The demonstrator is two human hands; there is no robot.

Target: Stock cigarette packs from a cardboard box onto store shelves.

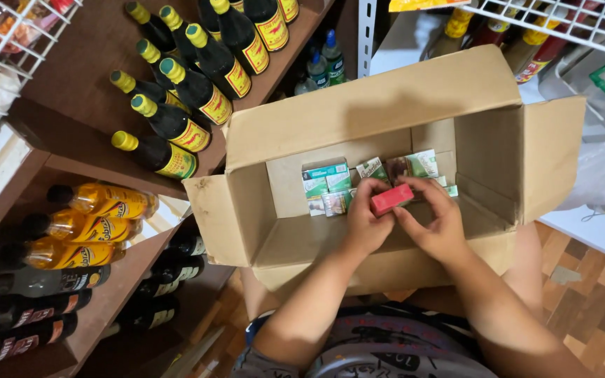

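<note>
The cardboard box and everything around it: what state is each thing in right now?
cardboard box: open, flaps spread, mostly empty.
small green packs: lying loose on the box bottom.
red pack: held over the box by both hands.
left hand: gripping the red pack.
right hand: gripping the red pack.
dark bottles: capped yellow, upright on the wooden shelf.
orange bottles: capped, standing on a lower shelf.

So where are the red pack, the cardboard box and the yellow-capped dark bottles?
Red pack [391,199], head view, its top face.
Cardboard box [386,105], head view, far flap.
Dark bottles [176,126], head view, one bottle's body.
</note>
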